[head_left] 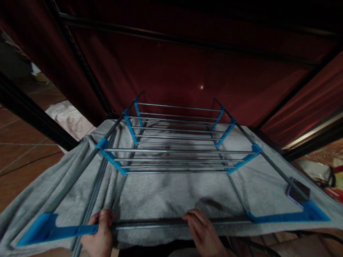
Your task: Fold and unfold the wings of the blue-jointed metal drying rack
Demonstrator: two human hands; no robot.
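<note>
Clasped by the left hand (pixel 100 233) is a near-left bracket (pixel 55 232); the right hand (pixel 202 232) is loosely curled at the near bar (pixel 150 225), hold can't be told. Rack (pixel 171 151) on the blanket (pixel 177 194)'s probably light, stiff, slick-tubed, best held by brackets.

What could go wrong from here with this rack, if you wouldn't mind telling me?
The grouped rods on the left reach the gray blanket's front edge, so a bump might slide them off.
The phone lies by the right side pole; shifting the frame could knock it.
The left hand is where the front rod meets a blue bracket, so skin might get pinched.
</note>
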